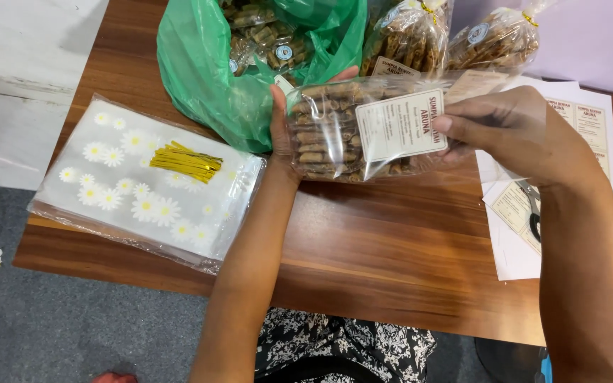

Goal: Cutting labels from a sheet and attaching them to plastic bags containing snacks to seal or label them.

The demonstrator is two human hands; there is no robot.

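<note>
head view: left hand (283, 124) and right hand (512, 128) grip a clear snack bag (335, 131) above the bench (391, 248), fingers (455, 126) closed on its paper label (401, 125).
done: two tied bags (455, 39) stand behind – more sit in the green bag (200, 71).
left: daisy-print bags (129, 188) and gold twist ties (186, 162) lie unused.

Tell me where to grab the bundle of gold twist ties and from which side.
Pinch the gold twist ties across the middle of the bundle, from above. They lie flat and loose on the daisy-print bags, so a mid-bundle pinch across their narrow width likely keeps them together.
</note>
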